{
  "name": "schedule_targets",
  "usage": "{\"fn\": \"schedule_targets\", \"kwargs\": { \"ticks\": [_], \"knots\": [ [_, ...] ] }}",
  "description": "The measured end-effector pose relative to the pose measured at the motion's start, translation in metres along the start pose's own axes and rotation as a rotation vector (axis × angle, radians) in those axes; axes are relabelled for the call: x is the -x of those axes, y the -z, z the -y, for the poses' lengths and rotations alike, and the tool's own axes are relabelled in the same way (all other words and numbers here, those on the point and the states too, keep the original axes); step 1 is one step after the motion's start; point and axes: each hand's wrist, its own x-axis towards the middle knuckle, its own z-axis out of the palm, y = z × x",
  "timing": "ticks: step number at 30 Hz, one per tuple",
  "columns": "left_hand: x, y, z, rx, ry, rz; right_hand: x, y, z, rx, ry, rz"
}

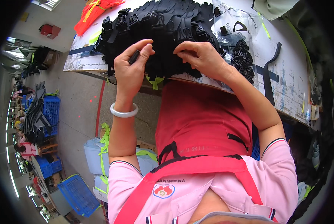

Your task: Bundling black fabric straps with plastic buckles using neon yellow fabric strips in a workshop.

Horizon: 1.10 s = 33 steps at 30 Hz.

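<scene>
My left hand [131, 69] is raised over the near edge of the table, its fingers curled around a small black piece [134, 57], perhaps a buckle part. Its thumb and forefinger meet at the tips. To the right, my right hand [206, 59] is closed in a pinch against the black webbing; whatever lies between its fingertips blends into the dark straps. Beneath and beyond both hands spreads a large heap of black webbing straps [174, 22] with plastic buckles [157, 20] on their ends.
A clear plastic bag holds loose black buckles [242, 56] right of the heap. One black strap [268, 76] lies farther right on the white table [292, 80]. Orange fabric [94, 15] sits at the far left corner. Blue crates [77, 194] stand on the floor at left.
</scene>
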Motion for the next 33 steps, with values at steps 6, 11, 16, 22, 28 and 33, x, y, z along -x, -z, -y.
{"fn": "schedule_targets", "kwargs": {
  "ticks": [6,11,16,22,28,33],
  "knots": [
    [0.061,-0.04,0.039,0.214,0.312,0.437,0.033,-0.021,0.007,-0.079,0.233,0.132],
    [0.077,-0.055,0.062,0.429,0.508,0.643,0.059,-0.027,-0.014,-0.345,-0.275,0.091],
    [0.092,-0.056,0.082,0.683,0.697,0.637,0.091,-0.02,-0.044,-0.526,-0.416,0.055],
    [0.121,-0.078,0.094,1.197,0.904,0.924,0.127,-0.029,-0.047,-0.744,-0.316,0.145],
    [0.139,-0.106,0.096,1.343,1.159,0.634,0.181,0.02,-0.044,-0.079,-0.262,-0.274],
    [0.158,-0.113,0.1,1.128,1.42,0.398,0.272,0.094,-0.08,0.516,-0.648,-0.658]
  ]
}}
